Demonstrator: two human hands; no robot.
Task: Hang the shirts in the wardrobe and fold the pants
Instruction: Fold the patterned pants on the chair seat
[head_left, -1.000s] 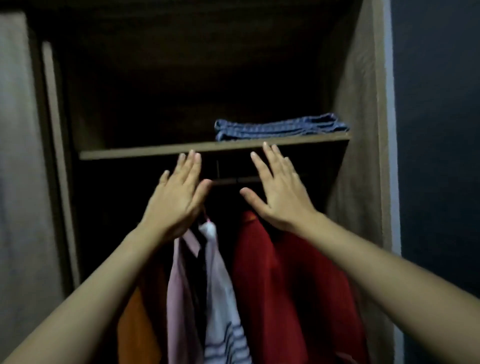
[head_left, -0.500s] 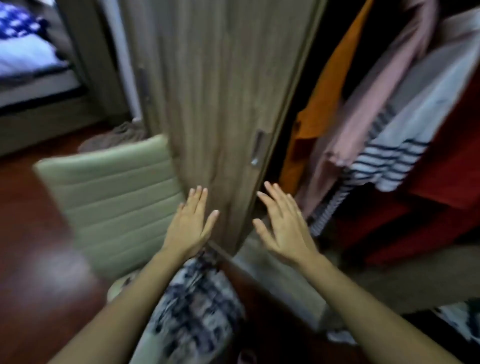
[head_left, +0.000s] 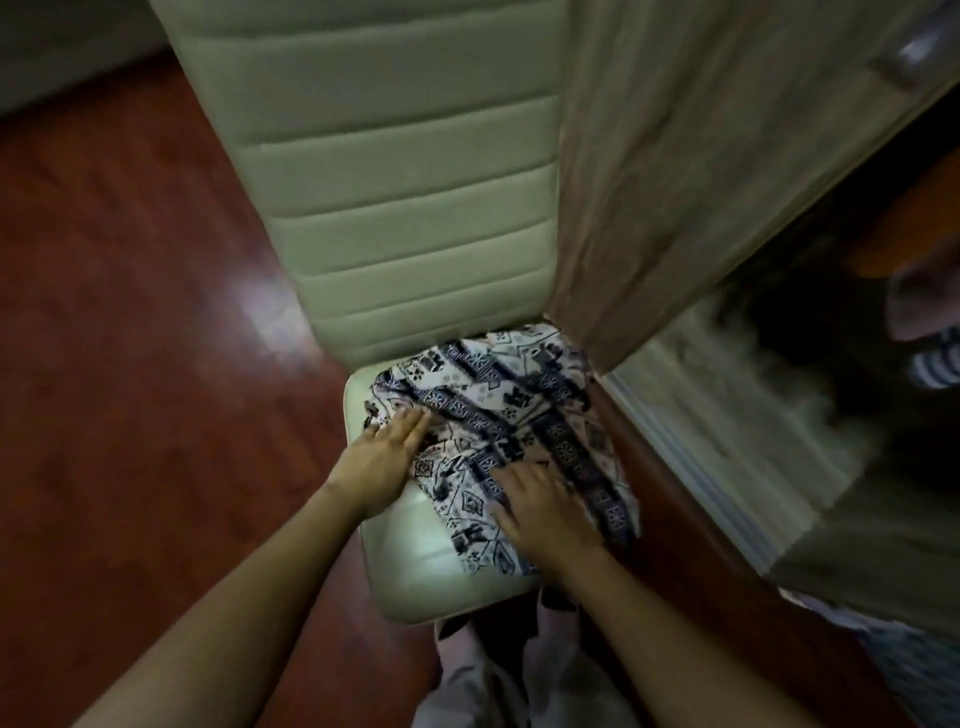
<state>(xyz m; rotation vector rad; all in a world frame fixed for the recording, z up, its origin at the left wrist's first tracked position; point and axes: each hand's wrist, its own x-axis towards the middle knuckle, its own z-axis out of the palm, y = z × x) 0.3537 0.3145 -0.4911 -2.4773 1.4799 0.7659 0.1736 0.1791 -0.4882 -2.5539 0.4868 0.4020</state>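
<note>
A white garment with a dark blue pattern (head_left: 511, 410) lies crumpled on the seat of a pale green padded chair (head_left: 395, 218). My left hand (head_left: 382, 460) rests flat on the garment's left edge, fingers together. My right hand (head_left: 543, 512) lies on the garment's near right part, fingers spread and pressing into the cloth. Whether either hand grips the cloth is not clear. At the far right, hems of hanging shirts show inside the wardrobe: an orange shirt (head_left: 914, 244) and a striped shirt (head_left: 937, 366).
The wooden wardrobe door (head_left: 691, 156) stands open right beside the chair's back. Dark red wooden floor (head_left: 130, 312) spreads to the left. Pale cloth (head_left: 483, 675) hangs below the seat's front edge. The wardrobe's base ledge (head_left: 727, 447) runs along the right.
My view swung down from the wardrobe rail and shelf to the chair. Both hands dropped from near the hanging shirts onto the patterned garment on the seat.
</note>
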